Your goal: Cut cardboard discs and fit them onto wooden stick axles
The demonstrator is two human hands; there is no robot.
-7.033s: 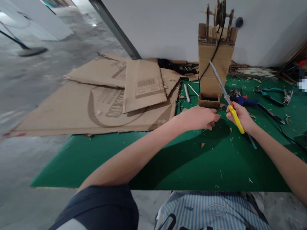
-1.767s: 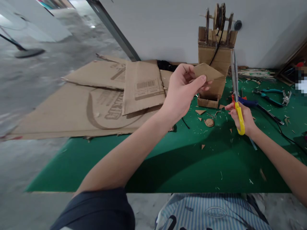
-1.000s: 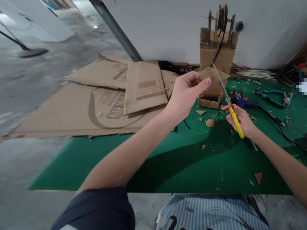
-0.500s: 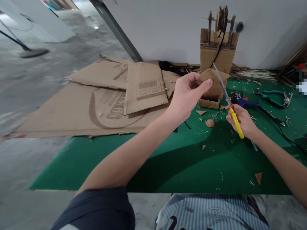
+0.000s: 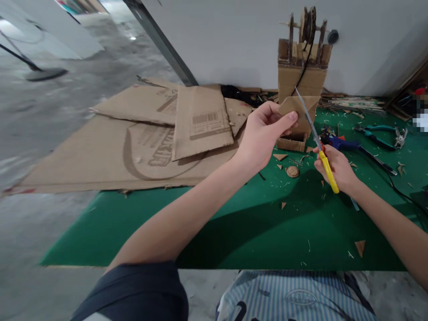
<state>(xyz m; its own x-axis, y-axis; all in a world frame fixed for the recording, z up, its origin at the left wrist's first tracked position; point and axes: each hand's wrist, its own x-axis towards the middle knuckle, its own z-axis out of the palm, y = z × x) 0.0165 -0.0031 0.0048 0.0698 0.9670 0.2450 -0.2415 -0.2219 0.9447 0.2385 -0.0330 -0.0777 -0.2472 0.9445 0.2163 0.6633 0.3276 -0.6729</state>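
Note:
My left hand (image 5: pixel 267 127) pinches a small piece of cardboard (image 5: pixel 290 106) between thumb and fingers, raised above the bench. In my right hand (image 5: pixel 339 167) are yellow-handled scissors (image 5: pixel 329 171), blades pointing up and away and crossing the cardboard piece. Whether the blades are apart cannot be made out. Behind the piece stands a cardboard tower (image 5: pixel 302 80) with a spool (image 5: pixel 307 26) at its top and a black cord hanging from it. A round cardboard disc (image 5: pixel 293 172) lies below my hands among small triangular offcuts (image 5: pixel 280 157).
Large flattened cardboard sheets (image 5: pixel 76 156) cover the left of the green bench (image 5: pixel 140 227) and overhang its edge. To the right lie a blue glue gun (image 5: pixel 343 143) and teal-handled pliers (image 5: pixel 381 129). Wooden sticks (image 5: pixel 357 103) lie along the wall.
The cardboard piece has turned in my left hand, so its upper edge now lies flatter. The scissors have hardly moved.

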